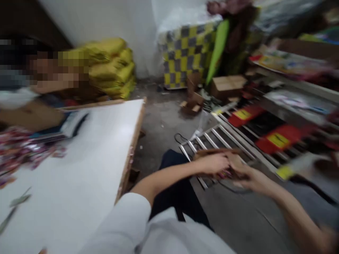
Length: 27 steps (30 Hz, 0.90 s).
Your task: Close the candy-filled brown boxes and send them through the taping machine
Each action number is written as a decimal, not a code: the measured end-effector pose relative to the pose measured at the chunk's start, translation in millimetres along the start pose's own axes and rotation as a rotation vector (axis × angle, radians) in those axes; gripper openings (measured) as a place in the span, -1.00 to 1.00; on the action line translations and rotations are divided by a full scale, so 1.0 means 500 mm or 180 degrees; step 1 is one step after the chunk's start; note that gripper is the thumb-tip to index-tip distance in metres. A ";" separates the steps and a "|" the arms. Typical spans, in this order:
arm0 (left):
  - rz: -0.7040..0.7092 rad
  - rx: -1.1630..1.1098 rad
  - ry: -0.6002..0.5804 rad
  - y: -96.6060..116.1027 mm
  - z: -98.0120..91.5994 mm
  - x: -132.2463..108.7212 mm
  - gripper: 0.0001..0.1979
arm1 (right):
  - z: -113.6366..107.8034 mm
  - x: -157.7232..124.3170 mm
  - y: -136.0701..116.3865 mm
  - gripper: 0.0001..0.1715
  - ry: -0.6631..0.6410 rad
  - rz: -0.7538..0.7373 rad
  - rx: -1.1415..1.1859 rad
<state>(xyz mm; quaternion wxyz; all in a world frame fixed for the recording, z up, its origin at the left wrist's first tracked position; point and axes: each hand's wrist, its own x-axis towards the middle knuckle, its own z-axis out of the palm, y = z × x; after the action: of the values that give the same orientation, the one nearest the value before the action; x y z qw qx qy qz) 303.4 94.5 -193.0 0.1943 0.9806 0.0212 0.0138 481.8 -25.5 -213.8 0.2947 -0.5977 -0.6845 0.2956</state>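
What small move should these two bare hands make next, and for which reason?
Perhaps ease the small brown cardboard box down onto the silver metal rollers: the left hand and the right hand are both on it, and rollers show around it. Blur hides whether it touches them already.

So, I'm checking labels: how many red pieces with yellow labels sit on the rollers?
2: one red piece farther back, another red piece nearer, to its right, both on the metal rollers. Shelving above may hide more.
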 end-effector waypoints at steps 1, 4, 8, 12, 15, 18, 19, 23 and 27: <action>-0.0112 -0.0226 0.0184 -0.006 -0.005 -0.002 -0.72 | 0.007 -0.004 0.006 -0.50 -0.0367 0.0088 0.0094; -0.0196 -0.0739 0.0508 -0.027 -0.011 -0.021 -0.40 | 0.007 0.003 0.023 -0.50 -0.0684 0.0531 -0.0120; 0.0071 -0.0769 0.0624 -0.022 -0.022 -0.073 -0.29 | -0.021 0.026 0.025 -0.40 -0.0762 0.0803 -0.0002; -0.0506 0.0248 0.1212 -0.011 -0.010 -0.115 -0.25 | -0.037 0.023 0.031 -0.48 -0.0816 0.0943 0.0329; -0.1429 0.0877 0.1813 -0.023 0.018 -0.120 -0.17 | -0.011 0.006 0.040 -0.39 -0.0097 0.1106 0.0490; -0.1590 0.0996 0.1762 -0.036 0.039 -0.119 -0.28 | 0.062 -0.006 0.026 -0.07 0.1676 0.1463 0.0126; -0.1538 0.0987 0.1713 -0.039 0.043 -0.119 -0.37 | 0.092 -0.006 0.016 -0.01 0.2199 0.1560 0.0010; -0.1387 0.1078 0.1806 -0.046 0.045 -0.127 -0.53 | 0.205 0.012 -0.022 -0.17 0.3317 0.1842 -0.0188; -0.1199 0.1073 0.1957 -0.042 0.048 -0.141 -0.55 | 0.265 0.042 -0.022 0.00 0.3950 0.2464 0.0374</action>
<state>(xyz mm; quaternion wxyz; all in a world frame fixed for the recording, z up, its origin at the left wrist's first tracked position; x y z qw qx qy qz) 233.3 101.3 -224.6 0.0144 0.9278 0.2598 0.2672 372.1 -12.8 -290.7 0.5341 -0.8373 -0.1146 0.0219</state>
